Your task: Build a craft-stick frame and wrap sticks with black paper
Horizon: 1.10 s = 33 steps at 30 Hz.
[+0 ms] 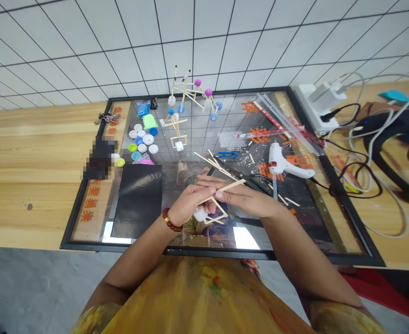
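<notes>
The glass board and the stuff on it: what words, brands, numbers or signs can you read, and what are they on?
None can be read for sure.
Glass board: orange characters along its left and right sides, too blurred to read.
Glue gun: a small red patch; any writing is too small to read.
Red-and-white strips: any print is too blurred.
Held sticks: no writing shows.

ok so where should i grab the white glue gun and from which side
By the handle, coming from the person's right, probably with the right hand. The white glue gun lies on its side, its handle sticking out to the right, while the glue stick juts from its body toward the person. The cord leaves the handle's end, so grip short of it.
</notes>
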Available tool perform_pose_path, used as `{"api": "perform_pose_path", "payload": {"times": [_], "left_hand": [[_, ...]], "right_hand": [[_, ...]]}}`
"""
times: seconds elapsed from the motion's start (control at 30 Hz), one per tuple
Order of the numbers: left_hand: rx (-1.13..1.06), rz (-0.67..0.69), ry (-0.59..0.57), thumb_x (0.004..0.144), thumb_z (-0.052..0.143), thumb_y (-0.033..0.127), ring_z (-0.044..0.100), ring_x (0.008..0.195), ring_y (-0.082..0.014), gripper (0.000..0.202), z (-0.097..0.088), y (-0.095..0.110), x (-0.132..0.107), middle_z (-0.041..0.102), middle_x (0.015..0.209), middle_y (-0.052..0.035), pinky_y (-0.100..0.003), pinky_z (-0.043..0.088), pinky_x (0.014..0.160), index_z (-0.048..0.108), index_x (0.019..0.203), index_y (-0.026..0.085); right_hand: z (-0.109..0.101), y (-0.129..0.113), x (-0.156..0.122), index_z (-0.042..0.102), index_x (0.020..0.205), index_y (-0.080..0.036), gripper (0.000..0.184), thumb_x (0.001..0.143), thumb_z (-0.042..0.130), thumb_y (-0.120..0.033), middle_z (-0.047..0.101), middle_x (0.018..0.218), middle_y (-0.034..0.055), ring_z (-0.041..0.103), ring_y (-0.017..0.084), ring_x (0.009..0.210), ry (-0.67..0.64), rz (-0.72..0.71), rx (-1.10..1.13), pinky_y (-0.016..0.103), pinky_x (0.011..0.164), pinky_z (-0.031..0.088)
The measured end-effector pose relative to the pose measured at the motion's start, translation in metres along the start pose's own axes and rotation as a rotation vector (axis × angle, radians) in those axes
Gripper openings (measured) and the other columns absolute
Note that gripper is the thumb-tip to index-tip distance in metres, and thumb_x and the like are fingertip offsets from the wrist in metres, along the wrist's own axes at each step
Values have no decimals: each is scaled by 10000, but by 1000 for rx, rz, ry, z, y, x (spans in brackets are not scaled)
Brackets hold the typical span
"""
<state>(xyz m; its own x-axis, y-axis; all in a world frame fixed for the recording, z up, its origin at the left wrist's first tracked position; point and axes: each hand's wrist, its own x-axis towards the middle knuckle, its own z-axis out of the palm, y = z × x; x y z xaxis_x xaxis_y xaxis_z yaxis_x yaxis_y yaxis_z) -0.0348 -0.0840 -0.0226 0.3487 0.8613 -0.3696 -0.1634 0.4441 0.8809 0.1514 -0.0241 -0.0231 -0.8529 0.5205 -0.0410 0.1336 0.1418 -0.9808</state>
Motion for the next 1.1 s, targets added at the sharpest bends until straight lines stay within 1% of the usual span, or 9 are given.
{"api": "perform_pose_path", "payload": {"times": [0.2, 0.3, 0.4, 0.5, 0.6, 0.67, 0.8, 0.93, 1.1], "left_hand": [[11, -54, -60, 771, 667, 645, 427, 377, -58, 582, 3, 0, 2, 551, 450, -18, -211, 296, 402, 603, 507, 130], [25, -38, -33, 720, 725, 646, 440, 393, -59, 552, 5, 0, 1, 567, 465, -12, -201, 305, 408, 634, 550, 128], [23, 8, 4, 713, 737, 648, 480, 421, -72, 541, 7, 1, -1, 595, 494, -25, -202, 325, 425, 678, 594, 124], [4, 39, 58, 728, 745, 615, 457, 413, -62, 512, 4, 2, -1, 591, 491, -25, -205, 300, 423, 700, 600, 122], [-47, 52, 144, 732, 757, 576, 419, 411, -50, 459, 0, 3, 1, 580, 495, -15, -205, 258, 418, 746, 690, 119], [-84, 37, 165, 752, 738, 567, 416, 417, -49, 454, -3, 3, 2, 579, 506, -13, -204, 254, 422, 767, 778, 114], [-197, -9, 161, 788, 691, 471, 431, 437, -56, 364, -6, 3, 5, 560, 532, 5, -201, 307, 450, 745, 865, 120], [-324, 26, 218, 662, 711, 220, 463, 478, -60, 221, -4, 4, 6, 563, 571, 28, -192, 349, 490, 683, 868, 144], [-393, 65, 246, 641, 727, 176, 460, 507, -56, 234, -6, -1, 10, 544, 572, 41, -191, 379, 522, 670, 867, 147]], "right_hand": [[-3, 3, -2, 465, 1493, -241, 553, 1001, 448, -493, 327, 1635, 85, 259, 218, 1532, -125, -14, -99, 483, 1266, 169], [-4, 2, -3, 409, 1525, -229, 603, 980, 515, -465, 346, 1623, 98, 293, 228, 1518, -118, -12, -91, 477, 1265, 179], [-3, -3, -5, 434, 1511, -272, 620, 936, 607, -426, 409, 1594, 74, 376, 244, 1479, -83, 1, -25, 475, 1244, 247], [0, -8, -3, 526, 1441, -283, 591, 889, 669, -436, 525, 1513, 69, 510, 250, 1378, 23, 32, 140, 450, 1151, 404], [6, -8, 4, 709, 1168, -234, 396, 869, 675, -490, 733, 1146, 65, 680, 209, 1053, 253, 82, 297, 382, 947, 533], [8, -7, 9, 745, 955, -218, 309, 833, 708, -500, 722, 897, 27, 662, 162, 829, 410, 87, 363, 335, 829, 535], [8, -3, 15, 743, 833, -227, 244, 742, 795, -447, 671, 863, -3, 583, 115, 712, 626, 84, 482, 279, 712, 486], [5, 1, 16, 727, 793, -211, 267, 679, 846, -420, 645, 780, -16, 556, 99, 661, 642, 126, 521, 254, 639, 456], [7, 1, 15, 712, 792, -192, 302, 674, 852, -432, 679, 762, -5, 600, 111, 689, 558, 202, 578, 263, 672, 486]]}}
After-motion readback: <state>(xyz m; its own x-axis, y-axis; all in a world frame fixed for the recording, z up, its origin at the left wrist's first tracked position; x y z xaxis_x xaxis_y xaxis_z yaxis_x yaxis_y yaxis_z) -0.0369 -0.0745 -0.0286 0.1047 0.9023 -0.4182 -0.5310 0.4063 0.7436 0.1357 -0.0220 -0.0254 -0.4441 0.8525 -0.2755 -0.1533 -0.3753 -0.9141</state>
